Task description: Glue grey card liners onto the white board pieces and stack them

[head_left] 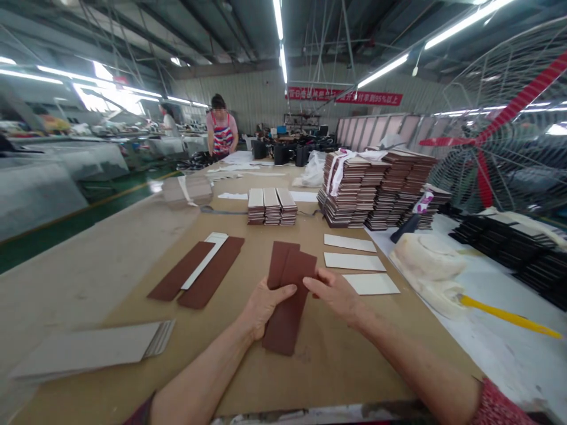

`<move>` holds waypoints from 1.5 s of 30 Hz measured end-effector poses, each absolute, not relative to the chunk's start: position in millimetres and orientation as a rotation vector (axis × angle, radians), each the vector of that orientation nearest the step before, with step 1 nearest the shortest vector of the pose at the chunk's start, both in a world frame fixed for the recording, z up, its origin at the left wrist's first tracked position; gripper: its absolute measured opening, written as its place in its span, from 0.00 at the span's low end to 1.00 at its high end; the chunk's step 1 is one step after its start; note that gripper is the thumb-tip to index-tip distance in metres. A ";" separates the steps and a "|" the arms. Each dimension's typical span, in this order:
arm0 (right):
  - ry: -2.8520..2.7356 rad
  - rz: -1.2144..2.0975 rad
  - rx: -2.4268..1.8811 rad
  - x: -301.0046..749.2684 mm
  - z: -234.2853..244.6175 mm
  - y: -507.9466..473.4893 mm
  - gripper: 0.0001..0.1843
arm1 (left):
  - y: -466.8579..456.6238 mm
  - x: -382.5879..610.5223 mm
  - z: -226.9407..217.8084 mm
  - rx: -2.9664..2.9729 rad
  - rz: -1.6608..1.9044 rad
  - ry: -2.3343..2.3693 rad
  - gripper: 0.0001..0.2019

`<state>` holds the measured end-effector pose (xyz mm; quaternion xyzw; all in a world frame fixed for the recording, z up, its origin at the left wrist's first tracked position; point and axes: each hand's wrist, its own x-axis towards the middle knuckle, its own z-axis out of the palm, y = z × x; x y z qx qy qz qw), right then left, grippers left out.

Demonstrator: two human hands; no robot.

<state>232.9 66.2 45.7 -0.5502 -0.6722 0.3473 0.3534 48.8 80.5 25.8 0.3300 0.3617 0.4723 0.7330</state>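
Dark brown flat strips, overlapping and slightly fanned at the top, are held above the table in front of me. My left hand grips them from the left side, its thumb lying across the front. On the right edge, my right hand pinches the upper strip between thumb and fingers. Three cream strips lie in a column just beyond my right hand. To the left rest two brown strips with narrow white strips between them.
Grey-white panels lie fanned at the near left. Neat small stacks stand ahead, with tall brown stacks behind right. A cream-coated tub with a yellow-handled tool is at right, below a large fan. A person stands at the far end.
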 end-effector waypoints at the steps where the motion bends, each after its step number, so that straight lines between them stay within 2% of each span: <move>1: -1.696 0.925 -1.386 227.2 45.6 68.0 0.22 | 80.3 48.4 25.9 0.728 1.028 0.794 0.28; 5: -1.465 0.821 -1.341 249.2 71.7 64.7 0.25 | 88.0 41.6 24.0 0.675 1.030 0.876 0.19; 7: -1.358 0.608 -1.369 279.7 98.6 52.6 0.24 | 94.3 36.9 23.5 0.635 1.060 0.938 0.17; 8: -1.333 0.350 -1.411 294.9 111.2 43.8 0.22 | 97.1 35.0 23.8 0.620 1.075 0.959 0.17; 11: -1.697 -0.205 -1.489 325.7 124.2 10.6 0.13 | 101.0 32.4 25.8 0.598 1.110 0.979 0.14; 13: -2.031 -0.305 -1.478 330.2 104.1 -11.6 0.13 | 99.7 33.5 27.2 0.596 1.114 0.980 0.12; 16: -2.353 -0.231 -1.607 322.2 49.6 -36.3 0.15 | 93.7 37.1 28.4 0.589 1.121 0.982 0.11; 19: -2.376 -0.152 -1.833 312.8 10.0 -47.1 0.24 | 85.6 41.2 28.2 0.590 1.083 0.992 0.12; 23: -2.290 -0.064 -1.990 307.8 8.4 -42.6 0.30 | 73.1 48.1 24.8 0.615 0.948 0.987 0.15; 25: -2.220 0.009 -1.987 301.9 20.1 -37.2 0.27 | 66.5 51.8 22.1 0.643 0.901 0.971 0.15; 28: -1.990 0.323 -1.763 279.8 40.2 -33.1 0.21 | 56.0 56.0 18.4 0.744 0.829 0.872 0.18; 32: -1.508 0.992 -1.261 236.4 51.1 -32.8 0.21 | 44.5 58.3 15.0 1.019 0.655 0.672 0.19; 38: -0.840 1.299 -1.009 219.0 38.3 -27.2 0.19 | 42.8 58.1 11.2 1.181 0.588 0.666 0.18; 41: -0.797 1.142 -1.073 248.5 53.5 -34.9 0.19 | 46.0 56.1 13.6 1.308 0.623 0.683 0.19; 43: -0.870 0.798 -1.232 277.5 73.6 -48.1 0.17 | 49.1 54.5 15.2 1.391 0.660 0.724 0.20; 45: -0.996 0.307 -1.454 306.3 94.0 -65.9 0.12 | 52.6 53.1 16.0 1.414 0.708 0.775 0.19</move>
